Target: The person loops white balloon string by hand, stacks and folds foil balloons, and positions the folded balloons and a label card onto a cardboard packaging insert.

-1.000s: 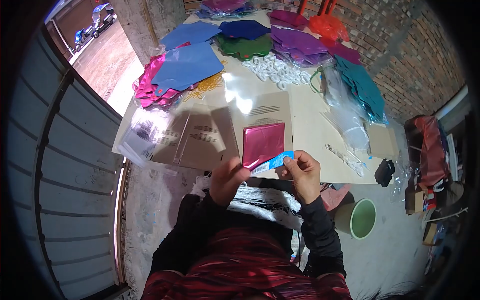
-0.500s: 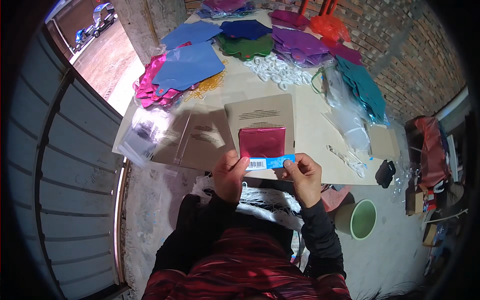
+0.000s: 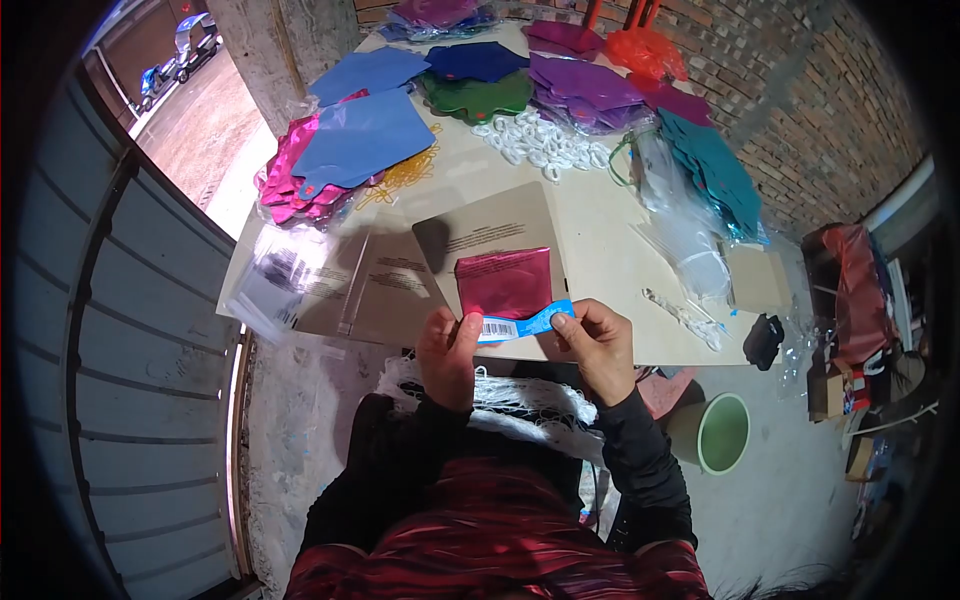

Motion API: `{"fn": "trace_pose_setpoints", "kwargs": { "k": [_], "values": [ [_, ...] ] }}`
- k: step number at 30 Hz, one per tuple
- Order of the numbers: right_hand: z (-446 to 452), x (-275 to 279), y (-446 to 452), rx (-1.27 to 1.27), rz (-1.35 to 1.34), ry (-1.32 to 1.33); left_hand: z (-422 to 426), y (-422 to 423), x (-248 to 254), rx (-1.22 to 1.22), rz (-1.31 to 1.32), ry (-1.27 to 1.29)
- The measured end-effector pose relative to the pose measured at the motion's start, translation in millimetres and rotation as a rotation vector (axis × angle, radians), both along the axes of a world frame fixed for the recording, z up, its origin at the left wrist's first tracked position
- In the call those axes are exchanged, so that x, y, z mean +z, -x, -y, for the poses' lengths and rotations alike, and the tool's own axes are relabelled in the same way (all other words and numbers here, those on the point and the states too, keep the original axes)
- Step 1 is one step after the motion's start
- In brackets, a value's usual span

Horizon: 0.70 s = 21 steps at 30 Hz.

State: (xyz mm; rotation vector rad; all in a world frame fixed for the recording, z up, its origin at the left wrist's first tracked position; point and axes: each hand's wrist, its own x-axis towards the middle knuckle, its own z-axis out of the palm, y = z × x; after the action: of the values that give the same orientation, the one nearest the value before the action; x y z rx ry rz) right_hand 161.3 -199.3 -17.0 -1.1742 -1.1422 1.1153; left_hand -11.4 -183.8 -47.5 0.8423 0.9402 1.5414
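Note:
A blue paper label [image 3: 535, 326] with a white barcode panel is stretched between my two hands and bends slightly along its length. My left hand [image 3: 448, 362] pinches its barcode end between thumb and fingers. At the other end, my right hand [image 3: 603, 350] grips it the same way, thumb on top. Just beyond the label, a folded shiny magenta foil piece [image 3: 505, 282] lies on a brown printed sheet [image 3: 495, 225]; the label covers its near edge. More brown printed sheets [image 3: 390, 270] under clear plastic lie to the left.
Blue foil shapes [image 3: 360, 138], purple ones [image 3: 590, 90] and teal ones [image 3: 712, 170] are piled at the back. White rings [image 3: 540, 140] and yellow elastic loops [image 3: 405, 175] lie among them. White cord [image 3: 535, 400] rests below the table edge, near a green bucket [image 3: 723, 435].
The blue label now bends, where it was straighter before. The brown sheet under the magenta foil piece looks more tilted. Both hands keep their pinch; the whole view has shifted slightly.

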Motion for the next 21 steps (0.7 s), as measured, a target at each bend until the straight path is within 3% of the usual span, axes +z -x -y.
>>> {"fn": "trace_pose_setpoints", "kwargs": {
  "k": [2,6,21],
  "values": [
    [0,1,1,-0.007,-0.023,0.015,4,-1,17,-0.056,-0.014,0.087],
    [-2,6,3,0.03,-0.23,0.067,4,0,11,-0.111,-0.047,0.018],
    [2,11,-10,0.179,-0.09,0.063,5,1,10,-0.088,-0.042,-0.035]
  ]
}}
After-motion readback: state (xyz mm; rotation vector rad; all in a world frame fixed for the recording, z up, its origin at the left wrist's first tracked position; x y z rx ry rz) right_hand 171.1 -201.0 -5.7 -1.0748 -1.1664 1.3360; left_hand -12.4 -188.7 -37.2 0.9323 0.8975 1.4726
